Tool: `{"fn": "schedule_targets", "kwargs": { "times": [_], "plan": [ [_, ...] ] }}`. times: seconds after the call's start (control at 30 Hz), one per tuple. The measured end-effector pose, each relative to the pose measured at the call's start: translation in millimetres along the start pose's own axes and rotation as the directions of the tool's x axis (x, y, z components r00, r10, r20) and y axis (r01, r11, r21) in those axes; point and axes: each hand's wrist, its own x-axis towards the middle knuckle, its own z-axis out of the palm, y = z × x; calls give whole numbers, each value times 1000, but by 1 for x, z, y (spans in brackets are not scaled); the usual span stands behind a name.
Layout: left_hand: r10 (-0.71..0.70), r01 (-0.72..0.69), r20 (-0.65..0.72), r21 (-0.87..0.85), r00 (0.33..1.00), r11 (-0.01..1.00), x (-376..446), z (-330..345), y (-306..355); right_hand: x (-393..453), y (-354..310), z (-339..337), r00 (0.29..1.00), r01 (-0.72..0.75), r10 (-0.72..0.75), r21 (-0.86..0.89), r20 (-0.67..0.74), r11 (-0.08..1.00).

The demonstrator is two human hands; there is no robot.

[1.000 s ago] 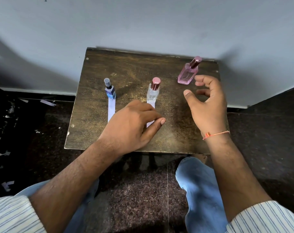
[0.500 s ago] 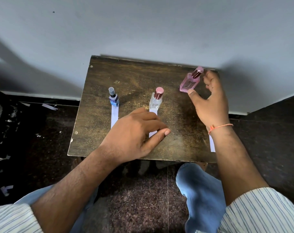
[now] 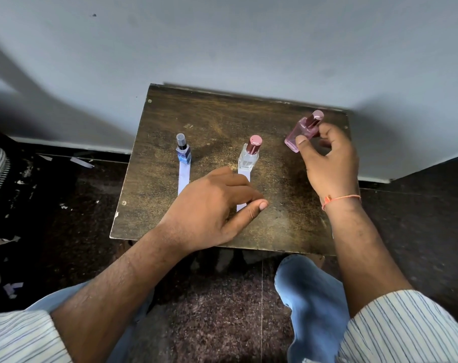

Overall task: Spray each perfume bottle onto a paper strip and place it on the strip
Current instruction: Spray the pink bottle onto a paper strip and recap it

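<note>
Three perfume bottles are on a small dark wooden table (image 3: pixel 212 119). A blue bottle (image 3: pixel 183 152) with a grey cap stands on the far end of a white paper strip (image 3: pixel 183 176). A clear bottle (image 3: pixel 249 156) with a pink cap stands on a second strip (image 3: pixel 242 205). At the far right, a pink bottle (image 3: pixel 302 131) is tilted, with my right hand (image 3: pixel 330 161) closed around it by thumb and fingers. My left hand (image 3: pixel 212 210) rests palm down on the table, fingers curled over the near part of the second strip.
The table stands against a grey wall. Around it is dark floor with paper scraps at the left. A knee in blue jeans (image 3: pixel 309 292) is under the table's near right edge. A white sliver shows beside my right forearm at the table's right edge.
My right hand reached from mid-table to the far right and closed on the pink bottle. The left hand stayed on the second strip.
</note>
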Motion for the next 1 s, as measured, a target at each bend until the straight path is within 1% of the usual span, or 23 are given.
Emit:
{"fn": "schedule_targets", "kwargs": {
  "times": [0.1,0.23,0.37,0.47,0.53,0.63,0.7,0.8,0.9,1.0],
  "plan": [
    [-4,4,-38,-14,999,1000,1,1,1,-7,-5,-8,999,18,-19,5,27,1000],
    [-84,70,-142,-104,986,992,1,-3,1,-28,-23,-34,993,67,-71,46,91,997],
    [-105,70,-278,-134,955,989,2,-10,6,-66,-47,-68,968,39,-76,155,238,987],
    [-133,60,-329,-223,935,973,3,-9,10,-101,-57,-77,921,80,-172,264,350,961],
    [-135,40,-333,-277,933,960,5,-10,12,-116,-50,-70,898,106,-210,274,386,956],
    [-103,1,-279,-345,955,938,4,-10,11,-123,-37,-54,881,84,-189,249,433,965],
    [-117,9,-230,-424,966,906,2,-7,8,-120,-33,-47,872,76,-175,226,457,971],
    [-163,52,-177,-506,971,861,-1,0,2,-116,-31,-39,850,93,-200,235,487,968],
    [-195,94,-157,-494,968,864,0,5,-3,-114,-30,-36,840,115,-233,260,490,959],
    [-195,97,-153,-487,969,868,2,9,-3,-112,-29,-38,827,125,-245,260,505,957]
  ]
}}
